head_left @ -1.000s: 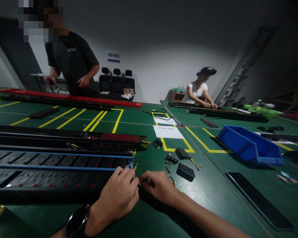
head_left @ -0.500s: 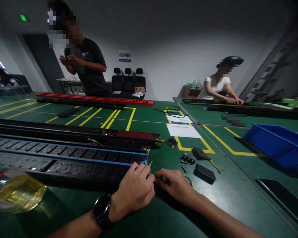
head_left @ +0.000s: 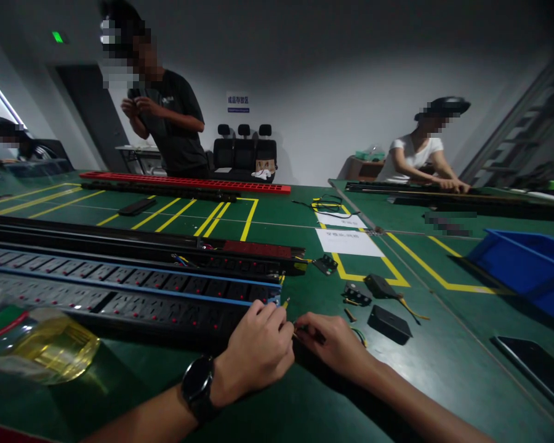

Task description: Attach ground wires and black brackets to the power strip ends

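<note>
My left hand (head_left: 261, 344), with a black watch at the wrist, is curled at the right end of the nearest black socket strip (head_left: 166, 314); what its fingers hold is hidden. Close beside it, my right hand (head_left: 327, 341) is pinched on something too small to make out. A blue-edged socket strip (head_left: 189, 286) lies just behind. Right of my hands are a black box (head_left: 389, 324), a second black box with yellow wires (head_left: 381, 285) and a small black part (head_left: 357, 294).
A bottle of yellow liquid (head_left: 50, 344) lies at the left front. On the right are a blue bin (head_left: 526, 264) and a phone (head_left: 535, 366). A red strip (head_left: 189, 182) lies farther back. Two people (head_left: 178, 123) (head_left: 418, 154) stand or sit across the table.
The whole view has shifted slightly, so objects appear farther right. My hands stay close together at the strip's end with nearly the same grip.
</note>
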Motion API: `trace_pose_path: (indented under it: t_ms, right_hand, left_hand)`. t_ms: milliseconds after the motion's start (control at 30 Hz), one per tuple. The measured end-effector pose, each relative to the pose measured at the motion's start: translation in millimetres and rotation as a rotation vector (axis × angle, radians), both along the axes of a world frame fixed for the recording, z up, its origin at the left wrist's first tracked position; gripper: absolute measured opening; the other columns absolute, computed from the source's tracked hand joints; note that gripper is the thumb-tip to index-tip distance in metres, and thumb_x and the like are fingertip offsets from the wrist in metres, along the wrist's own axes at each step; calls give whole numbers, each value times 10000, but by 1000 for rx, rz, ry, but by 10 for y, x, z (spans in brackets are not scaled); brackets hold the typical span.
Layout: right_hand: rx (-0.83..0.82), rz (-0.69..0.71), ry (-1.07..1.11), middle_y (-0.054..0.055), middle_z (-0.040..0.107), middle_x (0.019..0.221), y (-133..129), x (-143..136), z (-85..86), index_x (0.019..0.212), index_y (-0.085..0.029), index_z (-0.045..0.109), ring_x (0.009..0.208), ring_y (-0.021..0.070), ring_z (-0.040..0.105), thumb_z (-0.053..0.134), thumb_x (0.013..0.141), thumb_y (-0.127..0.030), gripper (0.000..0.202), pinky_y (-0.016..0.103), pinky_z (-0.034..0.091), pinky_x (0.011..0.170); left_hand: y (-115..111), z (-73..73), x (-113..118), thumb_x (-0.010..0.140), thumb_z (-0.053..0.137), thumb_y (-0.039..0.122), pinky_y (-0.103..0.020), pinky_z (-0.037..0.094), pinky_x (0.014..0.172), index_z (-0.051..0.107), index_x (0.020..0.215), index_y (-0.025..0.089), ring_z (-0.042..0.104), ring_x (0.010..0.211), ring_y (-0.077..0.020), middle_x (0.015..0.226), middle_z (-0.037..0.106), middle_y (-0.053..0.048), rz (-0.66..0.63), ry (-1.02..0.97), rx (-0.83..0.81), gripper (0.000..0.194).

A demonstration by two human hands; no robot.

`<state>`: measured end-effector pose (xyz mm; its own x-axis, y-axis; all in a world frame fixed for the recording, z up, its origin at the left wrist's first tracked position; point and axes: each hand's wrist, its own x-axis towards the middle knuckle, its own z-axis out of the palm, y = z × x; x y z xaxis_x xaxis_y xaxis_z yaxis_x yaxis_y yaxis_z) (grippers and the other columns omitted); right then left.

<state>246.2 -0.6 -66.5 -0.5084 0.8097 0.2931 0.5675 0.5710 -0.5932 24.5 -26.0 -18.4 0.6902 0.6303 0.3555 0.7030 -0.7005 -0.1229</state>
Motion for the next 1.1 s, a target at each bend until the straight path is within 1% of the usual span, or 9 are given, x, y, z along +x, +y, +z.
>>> trace_pose_path:
  t_ms: [200,367,600,833,967,1100]
  right_hand:
    - [10,6,25,4,708,720,13,-10,-1,990,-198,728,627,152,644,621,924,-139,139,231,391,604]
    - [13,4,35,0,711,720,11,-14,8,981,-201,731,621,146,639,640,936,-155,111,229,384,601]
    - [10,-13,13,-14,712,702,18,-19,11,986,-210,748,618,140,640,675,898,-122,144,223,375,597]
    - [17,-17,-7,-2,742,734,35,-28,39,1002,-204,760,639,140,664,693,890,-132,149,219,386,605]
    - [26,-17,-36,-4,751,755,44,-29,31,1019,-210,755,655,141,670,697,910,-158,133,222,391,611]
    - [30,-24,-66,-9,752,766,44,-25,18,1038,-219,750,671,144,677,701,915,-169,141,225,391,613]
  left_hand:
    - [-1,-8,-12,945,624,249,-424,361,778,623,857,217,568,883,-263,916,654,-53,-2,-27,-10,94]
    - [10,-9,-1,941,633,243,-420,360,771,635,863,217,565,884,-263,917,661,-52,-4,-34,-14,82]
    - [27,-19,1,930,632,219,-424,366,778,664,869,216,563,875,-271,913,671,-56,6,-52,-26,69]
    - [39,-37,-12,935,588,180,-432,377,787,678,876,215,569,882,-282,917,672,-63,1,-60,-55,114]
    - [51,-58,-18,938,563,168,-445,382,818,672,862,219,574,902,-296,916,668,-65,-2,-83,-54,142]
    - [58,-59,-24,944,534,146,-439,377,809,673,861,216,572,886,-291,905,658,-64,-6,-94,-72,177]
